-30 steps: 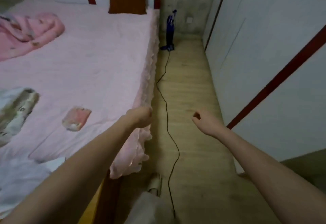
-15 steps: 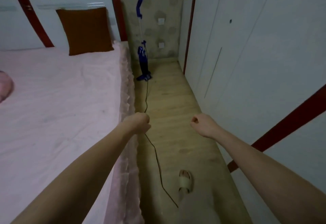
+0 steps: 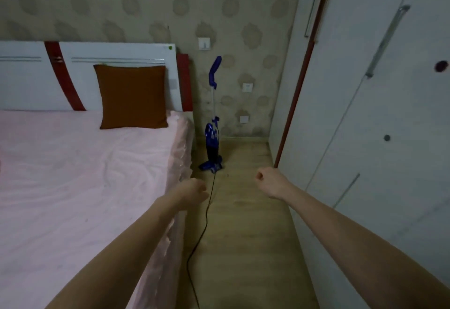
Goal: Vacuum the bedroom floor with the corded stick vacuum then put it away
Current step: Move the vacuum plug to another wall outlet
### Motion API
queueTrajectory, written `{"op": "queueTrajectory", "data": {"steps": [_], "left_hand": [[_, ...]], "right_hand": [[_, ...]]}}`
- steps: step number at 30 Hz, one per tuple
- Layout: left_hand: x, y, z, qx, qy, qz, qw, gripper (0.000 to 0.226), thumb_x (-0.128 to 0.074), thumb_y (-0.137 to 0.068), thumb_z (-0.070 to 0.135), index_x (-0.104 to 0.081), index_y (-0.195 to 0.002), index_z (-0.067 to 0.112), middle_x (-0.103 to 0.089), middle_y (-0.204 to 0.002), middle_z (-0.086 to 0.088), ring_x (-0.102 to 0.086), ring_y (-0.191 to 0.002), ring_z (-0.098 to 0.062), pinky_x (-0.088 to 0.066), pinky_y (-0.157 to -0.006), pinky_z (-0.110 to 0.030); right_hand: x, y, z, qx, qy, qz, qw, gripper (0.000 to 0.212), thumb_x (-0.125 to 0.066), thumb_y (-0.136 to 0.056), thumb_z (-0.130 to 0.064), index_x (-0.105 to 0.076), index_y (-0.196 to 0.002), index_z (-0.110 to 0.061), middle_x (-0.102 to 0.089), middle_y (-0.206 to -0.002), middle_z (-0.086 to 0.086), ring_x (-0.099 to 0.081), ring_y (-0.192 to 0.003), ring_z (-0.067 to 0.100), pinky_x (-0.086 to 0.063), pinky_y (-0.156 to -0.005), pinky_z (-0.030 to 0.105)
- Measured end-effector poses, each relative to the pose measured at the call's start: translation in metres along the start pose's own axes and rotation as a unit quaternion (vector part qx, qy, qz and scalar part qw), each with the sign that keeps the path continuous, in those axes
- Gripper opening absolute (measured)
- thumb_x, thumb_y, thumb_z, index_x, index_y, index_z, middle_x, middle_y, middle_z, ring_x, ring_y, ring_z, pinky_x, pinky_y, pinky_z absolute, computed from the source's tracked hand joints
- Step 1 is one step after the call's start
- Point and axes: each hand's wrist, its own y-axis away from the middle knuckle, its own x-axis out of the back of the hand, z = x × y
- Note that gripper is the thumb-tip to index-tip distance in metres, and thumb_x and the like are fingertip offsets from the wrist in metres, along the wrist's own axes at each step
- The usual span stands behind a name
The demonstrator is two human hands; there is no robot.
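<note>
Stick vacuum, blue, stands upright at 12 o'clock, at the far end of the floor strip, just beside the bed's head corner and near the patterned wall; its floor head sits on the wood floor; black power cord trails from the base toward 6 o'clock, along the bed edge, out of frame at the bottom. Left hand at 10 o'clock of centre, curled into a loose fist, holds nothing visible; cord passes just right of it, contact cannot be told. Right hand at 2 o'clock, also fisted, empty, well apart from the vacuum. Bed with pink sheet fills 9 o'clock; brown pillow leans on the white-and-red headboard. White wardrobe doors run along 3 o'clock. Wall sockets right of the vacuum handle.
</note>
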Motion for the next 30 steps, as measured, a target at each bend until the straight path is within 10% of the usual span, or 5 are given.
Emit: {"op": "queueTrajectory", "data": {"steps": [10, 16, 25, 30], "left_hand": [[0.159, -0.261, -0.040, 0.018, 0.185, 0.072, 0.980, 0.007, -0.050, -0.099, 0.018, -0.054, -0.093, 0.021, -0.053, -0.087, 0.005, -0.052, -0.076, -0.005, -0.045, -0.072, -0.017], [0.231, -0.379, -0.041, 0.073, 0.352, 0.093, 0.929, 0.014, -0.050, -0.100, 0.021, -0.062, -0.095, 0.015, -0.064, -0.106, -0.014, -0.063, -0.103, -0.028, -0.050, -0.097, -0.042], [0.275, -0.590, -0.039, 0.205, 0.532, 0.129, 0.812, 0.035, -0.052, -0.098, 0.035, -0.061, -0.111, 0.004, -0.064, -0.114, -0.018, -0.063, -0.104, -0.027, -0.050, -0.095, -0.038], [0.304, -0.688, -0.031, 0.262, 0.568, 0.164, 0.763, 0.040, -0.050, -0.097, 0.043, -0.060, -0.109, 0.006, -0.065, -0.107, -0.011, -0.063, -0.098, -0.024, -0.051, -0.088, -0.036]], "right_hand": [[0.095, -0.290, -0.044, -0.011, -0.075, 0.039, 0.996, 0.026, -0.049, -0.099, -0.027, -0.062, -0.103, -0.005, -0.065, -0.105, 0.013, -0.061, -0.092, 0.025, -0.050, -0.082, 0.035], [0.151, -0.427, -0.055, -0.046, -0.235, 0.035, 0.970, 0.030, -0.045, -0.102, -0.022, -0.061, -0.115, -0.001, -0.066, -0.100, 0.014, -0.066, -0.090, 0.025, -0.056, -0.086, 0.040], [0.227, -0.660, -0.053, -0.088, -0.399, -0.030, 0.912, 0.035, -0.047, -0.101, -0.028, -0.061, -0.113, 0.002, -0.068, -0.098, 0.016, -0.066, -0.077, 0.023, -0.053, -0.061, 0.028], [0.250, -0.767, -0.072, -0.091, -0.432, -0.140, 0.886, 0.048, -0.051, -0.098, -0.041, -0.058, -0.117, 0.002, -0.069, -0.097, 0.018, -0.069, -0.085, 0.027, -0.058, -0.077, 0.036]]}}
